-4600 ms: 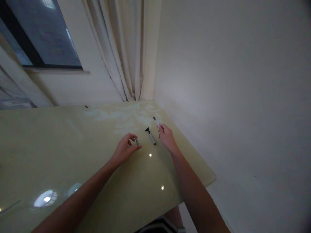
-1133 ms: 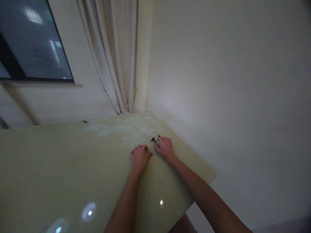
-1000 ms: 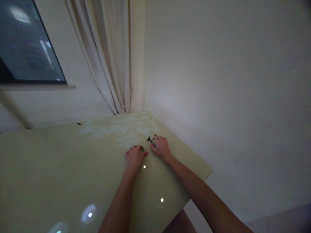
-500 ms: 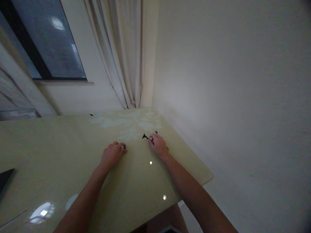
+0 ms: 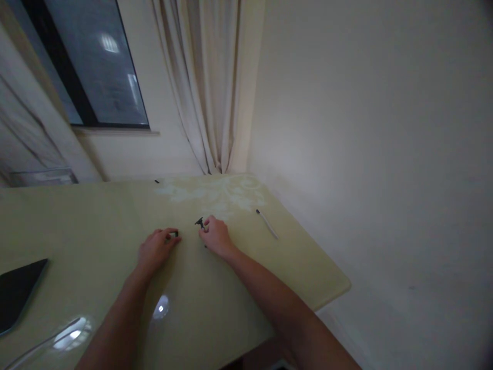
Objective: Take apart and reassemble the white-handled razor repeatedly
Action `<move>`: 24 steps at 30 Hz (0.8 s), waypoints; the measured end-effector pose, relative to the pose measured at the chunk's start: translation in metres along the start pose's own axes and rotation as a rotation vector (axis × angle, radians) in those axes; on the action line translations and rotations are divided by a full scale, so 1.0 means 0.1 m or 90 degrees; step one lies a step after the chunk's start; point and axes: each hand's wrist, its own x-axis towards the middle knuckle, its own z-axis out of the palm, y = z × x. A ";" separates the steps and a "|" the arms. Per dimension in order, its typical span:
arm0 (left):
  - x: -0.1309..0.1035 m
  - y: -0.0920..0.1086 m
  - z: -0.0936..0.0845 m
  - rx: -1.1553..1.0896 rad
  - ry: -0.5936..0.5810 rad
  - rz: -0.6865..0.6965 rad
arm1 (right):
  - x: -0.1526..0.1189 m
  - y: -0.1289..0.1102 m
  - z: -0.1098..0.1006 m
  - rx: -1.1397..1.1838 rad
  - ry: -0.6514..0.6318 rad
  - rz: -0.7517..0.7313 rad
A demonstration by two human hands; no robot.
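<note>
My right hand point(image 5: 216, 237) is closed around the handle of a razor point(image 5: 200, 222). The razor's black T-shaped head points away from me, toward the window side, and most of its handle is hidden by the fingers. To the left, my left hand point(image 5: 158, 247) rests low over the table, thumb and forefinger pinching a small dark piece point(image 5: 176, 234) too small to identify. A short gap separates that piece from the razor head. On the right side of the table lies a slim white stick with a dark tip, like a toothbrush point(image 5: 268, 226), untouched by either hand.
The glossy yellowish table point(image 5: 308, 267) ends at a rounded corner on the right, beside the wall. A dark flat panel point(image 5: 21, 293) lies at the left, with a thin cable point(image 5: 42, 341) near it. A small black bit point(image 5: 156, 181) sits by the far edge, below the curtain point(image 5: 215, 92).
My right hand has moved left with the razor, away from the white stick and closer to my left hand. The view has shifted slightly left. My left hand still pinches the dark piece.
</note>
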 end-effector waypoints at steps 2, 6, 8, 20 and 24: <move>0.01 -0.02 0.01 -0.002 0.005 0.009 | 0.07 -0.17 0.19 -0.017 0.001 0.000; 0.03 -0.05 0.03 -0.002 0.013 0.025 | 0.11 -0.18 0.27 -0.007 0.005 0.006; 0.04 -0.06 0.03 -0.001 0.016 0.027 | 0.11 0.02 0.07 -0.004 0.038 0.019; -0.06 0.18 -0.14 0.021 0.025 -0.025 | -0.39 1.50 -1.30 -0.165 0.137 0.140; -0.24 0.50 -0.09 0.047 0.021 -0.011 | -0.27 1.04 -0.87 -0.132 0.089 0.064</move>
